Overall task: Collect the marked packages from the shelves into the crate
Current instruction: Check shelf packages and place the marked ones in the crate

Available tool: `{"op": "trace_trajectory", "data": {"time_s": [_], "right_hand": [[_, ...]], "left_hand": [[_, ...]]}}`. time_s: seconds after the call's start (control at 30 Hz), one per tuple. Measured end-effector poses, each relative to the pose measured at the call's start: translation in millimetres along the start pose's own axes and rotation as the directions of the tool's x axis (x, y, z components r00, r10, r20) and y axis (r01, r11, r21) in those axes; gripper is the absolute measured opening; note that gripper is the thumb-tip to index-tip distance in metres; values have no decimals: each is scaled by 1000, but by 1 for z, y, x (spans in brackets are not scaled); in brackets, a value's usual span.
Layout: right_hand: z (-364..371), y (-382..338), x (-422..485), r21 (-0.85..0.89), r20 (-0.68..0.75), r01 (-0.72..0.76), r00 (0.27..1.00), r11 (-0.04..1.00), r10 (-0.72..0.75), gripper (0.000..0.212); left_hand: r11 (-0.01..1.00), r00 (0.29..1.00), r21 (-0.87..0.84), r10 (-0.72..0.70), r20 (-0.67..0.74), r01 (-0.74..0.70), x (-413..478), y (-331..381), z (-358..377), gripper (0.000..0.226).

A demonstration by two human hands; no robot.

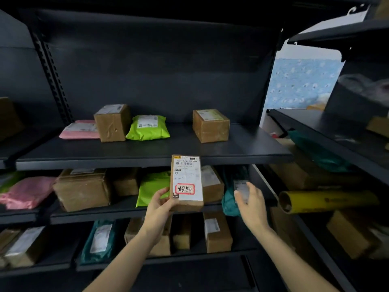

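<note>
Our left hand [160,205] grips the marked package [187,182] at its lower left corner, with the thumb on the labelled face. The package is held upright before the front edge of the middle shelf [126,213], toward its right end. A red-bordered sticker [185,189] sits low on its label. Our right hand [251,202], blurred, is loosely spread and holds nothing, just before the teal bag [228,201] at that shelf's right end.

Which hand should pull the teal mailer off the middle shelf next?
Right: the right hand is open in front of the teal mailer, while the left hand holds the stickered box.
</note>
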State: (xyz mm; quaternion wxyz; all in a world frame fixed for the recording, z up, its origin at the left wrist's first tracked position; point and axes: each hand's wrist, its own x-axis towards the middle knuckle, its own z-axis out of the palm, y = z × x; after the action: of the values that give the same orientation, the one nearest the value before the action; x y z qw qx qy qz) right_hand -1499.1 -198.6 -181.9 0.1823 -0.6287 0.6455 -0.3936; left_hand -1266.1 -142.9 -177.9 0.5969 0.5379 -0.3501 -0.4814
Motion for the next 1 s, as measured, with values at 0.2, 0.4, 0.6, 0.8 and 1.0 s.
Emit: {"op": "trace_trajectory", "data": {"time_s": [0.2,0.4,0.6,0.8,1.0], "right_hand": [[-1,24,-19,-21,34,-49,998,999,50,54],[0,51,-2,-47,65,-98,993,994,100,52],[8,83,29,-114,116,-90,988,989,103,46],[23,114,66,-369,192,-48,973,928,126,46],[47,131,83,-358,290,-182,911,916,294,58]], "left_hand": [[994,993,-12,-110,-39,109,-11,-28,-8,55],[991,991,-13,-131,-35,130,-2,-37,9,66],[987,986,-45,-157,-60,155,17,-50,24,65],[980,983,-107,-174,-58,167,41,-57,33,59],[982,983,-119,-159,-87,148,57,-63,37,47]]}}
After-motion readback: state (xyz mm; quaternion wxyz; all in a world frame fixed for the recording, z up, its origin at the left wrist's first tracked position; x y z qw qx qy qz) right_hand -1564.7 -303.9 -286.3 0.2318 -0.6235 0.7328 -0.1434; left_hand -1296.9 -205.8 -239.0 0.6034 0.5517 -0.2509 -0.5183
